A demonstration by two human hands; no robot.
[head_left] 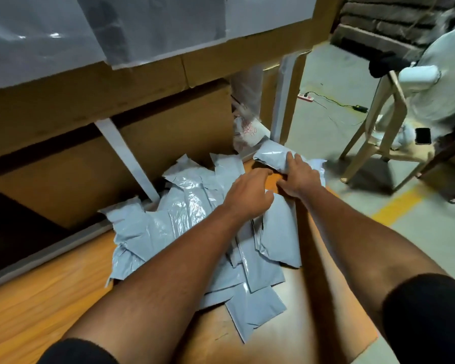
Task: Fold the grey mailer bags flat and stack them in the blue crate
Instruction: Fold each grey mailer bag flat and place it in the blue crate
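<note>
1. A plump grey plastic mailer bag (pixel 272 156) lies at the wooden table's (pixel 37 298) far right corner, long axis running left to right; the loose grey bag pile (pixel 184 227) sits nearer.
2. The right hand (pixel 298 177) rests on it, fingers spread, grasping nothing; the left hand (pixel 247 195) reaches just beside, relaxed; no blue crate in view.

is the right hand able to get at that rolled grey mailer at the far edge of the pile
Probably yes: the right hand already lies on the rolled mailer, fingers over it, with nothing between them.
</note>
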